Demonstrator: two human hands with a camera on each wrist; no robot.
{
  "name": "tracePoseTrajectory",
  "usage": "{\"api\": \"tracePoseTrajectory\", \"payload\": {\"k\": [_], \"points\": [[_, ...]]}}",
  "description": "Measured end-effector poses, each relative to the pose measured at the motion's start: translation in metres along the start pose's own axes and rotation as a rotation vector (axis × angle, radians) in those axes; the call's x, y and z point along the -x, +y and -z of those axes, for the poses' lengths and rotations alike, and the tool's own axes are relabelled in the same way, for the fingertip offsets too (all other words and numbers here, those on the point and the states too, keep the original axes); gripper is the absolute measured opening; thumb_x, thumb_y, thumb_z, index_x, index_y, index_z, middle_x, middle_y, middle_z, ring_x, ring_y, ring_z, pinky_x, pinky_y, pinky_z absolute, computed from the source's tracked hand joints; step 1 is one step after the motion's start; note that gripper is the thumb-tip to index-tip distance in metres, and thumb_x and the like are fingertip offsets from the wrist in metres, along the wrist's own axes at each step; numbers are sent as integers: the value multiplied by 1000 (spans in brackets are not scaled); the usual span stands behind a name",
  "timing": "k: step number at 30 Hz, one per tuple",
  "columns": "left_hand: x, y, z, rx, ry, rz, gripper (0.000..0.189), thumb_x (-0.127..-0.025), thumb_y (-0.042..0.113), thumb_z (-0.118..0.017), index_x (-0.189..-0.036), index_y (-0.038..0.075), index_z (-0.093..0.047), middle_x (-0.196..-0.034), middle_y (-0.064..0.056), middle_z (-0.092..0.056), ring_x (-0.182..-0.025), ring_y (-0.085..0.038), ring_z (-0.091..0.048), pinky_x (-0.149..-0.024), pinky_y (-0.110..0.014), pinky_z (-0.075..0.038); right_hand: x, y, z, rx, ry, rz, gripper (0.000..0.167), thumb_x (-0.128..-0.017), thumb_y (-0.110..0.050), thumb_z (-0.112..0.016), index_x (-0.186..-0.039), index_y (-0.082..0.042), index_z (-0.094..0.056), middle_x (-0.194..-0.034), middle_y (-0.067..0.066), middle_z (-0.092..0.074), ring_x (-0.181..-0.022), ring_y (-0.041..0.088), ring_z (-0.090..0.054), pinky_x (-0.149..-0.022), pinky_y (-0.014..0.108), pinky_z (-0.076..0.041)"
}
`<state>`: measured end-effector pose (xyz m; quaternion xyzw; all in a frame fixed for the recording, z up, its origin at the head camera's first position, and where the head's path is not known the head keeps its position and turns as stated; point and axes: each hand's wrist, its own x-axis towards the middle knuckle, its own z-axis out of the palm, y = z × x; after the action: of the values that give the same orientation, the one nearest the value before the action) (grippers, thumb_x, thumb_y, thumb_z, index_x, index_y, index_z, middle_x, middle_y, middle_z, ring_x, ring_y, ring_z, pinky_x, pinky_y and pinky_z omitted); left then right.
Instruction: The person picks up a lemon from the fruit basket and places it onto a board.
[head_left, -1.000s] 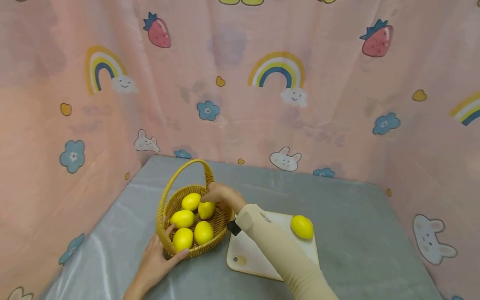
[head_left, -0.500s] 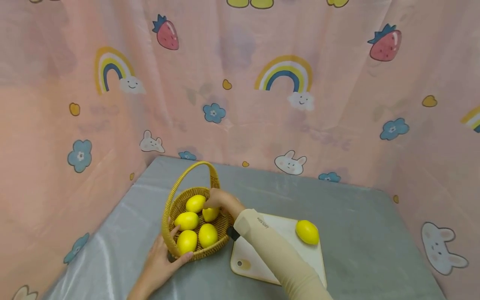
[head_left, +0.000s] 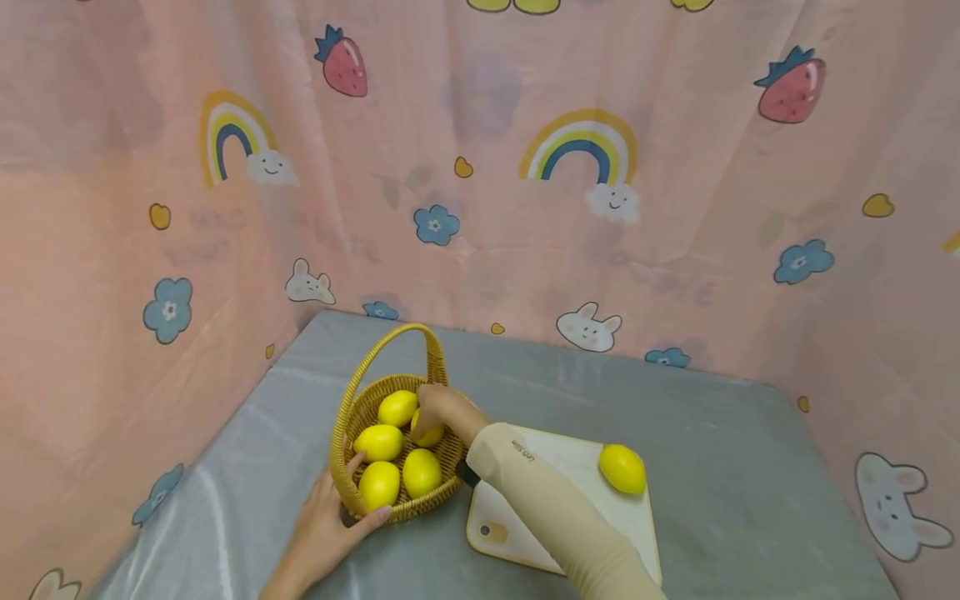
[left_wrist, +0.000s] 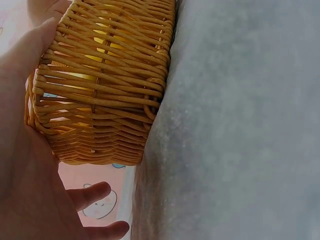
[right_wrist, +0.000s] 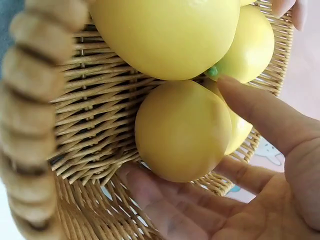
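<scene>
A wicker basket (head_left: pixel 408 507) with a tall arched handle stands on the left of the table with several yellow lemons (head_left: pixel 378 442) in it. My left hand (head_left: pixel 318 521) holds the basket's near left side, thumb at the rim; in the left wrist view two fingers stretch past the basket's wall. My right hand (head_left: pixel 444 408) is inside the basket by the far right wall. In the right wrist view its thumb and fingers are around one lemon (right_wrist: pixel 182 131), fingers behind it, thumb at its upper edge. Other lemons lie beside that one.
Right of the basket lies a white cutting board (head_left: pixel 506 525), partly under my right forearm. One lemon (head_left: pixel 622 469) rests at its far right corner. A grey cloth (head_left: pixel 720 500) covers the table, and a pink patterned curtain (head_left: pixel 480 275) encloses it on the back and sides.
The right hand has settled lower over the far right lemon, which has shifted slightly beneath it. The left hand stays on the basket. The head view has swung slightly left.
</scene>
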<state>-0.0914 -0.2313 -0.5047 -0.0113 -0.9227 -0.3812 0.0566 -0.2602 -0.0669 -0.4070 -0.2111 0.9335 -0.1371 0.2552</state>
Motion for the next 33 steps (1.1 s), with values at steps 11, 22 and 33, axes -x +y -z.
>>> {"api": "tracePoseTrajectory", "payload": {"k": [11,22,33], "points": [[1,0,-1,6,2,12,89,-86,54,-73,-156,14,-35,-165,-16,-12,-145,-45,-21,-105,-72,-23,-5,19,-5,117,-70,273,57,-81,-1,-79,-132,-16,-61,-128,1,-60,-100,13,-52,-78,26,-46],[1,1,-2,9,5,5,89,-86,53,-73,-156,15,-35,-165,-16,-12,-144,-45,-22,-105,-72,-24,13,41,29,-101,-283,521,58,-78,18,-69,-129,-8,-60,-134,6,-52,-103,16,-48,-79,25,-46],[1,0,-1,29,7,1,88,-87,49,-74,-156,12,-34,-167,-12,-6,-145,-46,-18,-104,-74,-22,54,75,70,-203,-334,565,64,-69,21,-63,-127,-5,-56,-128,5,-50,-104,20,-47,-84,31,-47]]}}
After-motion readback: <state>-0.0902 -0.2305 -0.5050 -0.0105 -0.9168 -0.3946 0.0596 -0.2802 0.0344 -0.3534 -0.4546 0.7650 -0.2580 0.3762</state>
